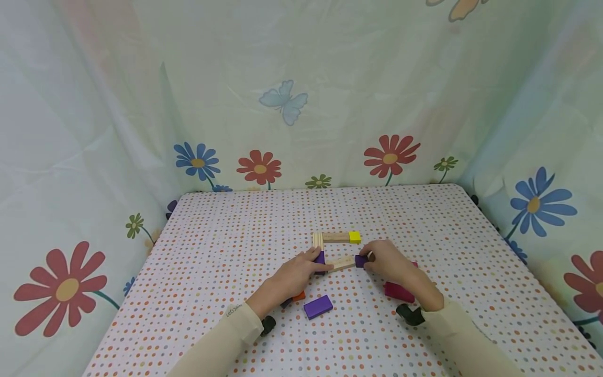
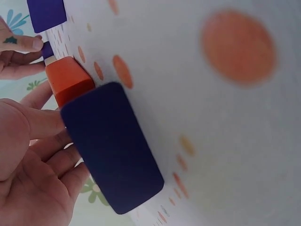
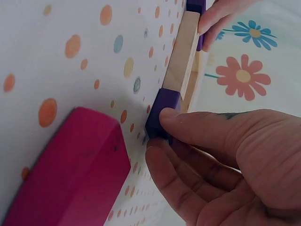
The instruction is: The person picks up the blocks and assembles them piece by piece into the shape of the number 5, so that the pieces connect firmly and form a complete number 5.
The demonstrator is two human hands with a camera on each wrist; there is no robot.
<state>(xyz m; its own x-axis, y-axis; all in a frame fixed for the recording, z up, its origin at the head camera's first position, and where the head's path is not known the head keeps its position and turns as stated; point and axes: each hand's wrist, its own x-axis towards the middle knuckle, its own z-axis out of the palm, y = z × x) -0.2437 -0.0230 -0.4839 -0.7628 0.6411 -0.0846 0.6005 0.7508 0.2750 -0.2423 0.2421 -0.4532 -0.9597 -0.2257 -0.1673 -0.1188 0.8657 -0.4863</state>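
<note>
In the head view, my left hand (image 1: 292, 272) rests with extended fingers at a purple block (image 1: 320, 257) on the left corner of a block outline. A plain wooden block (image 1: 341, 263) runs rightward from that corner. At its right end my right hand (image 1: 391, 264) pinches a small purple block (image 3: 162, 110) between thumb and fingers, end to end with the wood in the right wrist view. Light wooden pieces (image 1: 317, 240), another plain block (image 1: 336, 237) and a yellow block (image 1: 355, 237) form the outline's left and far sides.
A purple block (image 1: 318, 307) lies nearer the body. An orange block (image 2: 70, 80) and a dark blue block (image 2: 113, 146) sit beneath the left hand. Magenta pieces (image 1: 399, 292) lie by the right wrist. The dotted tabletop (image 1: 226, 225) meets flowered curtains behind.
</note>
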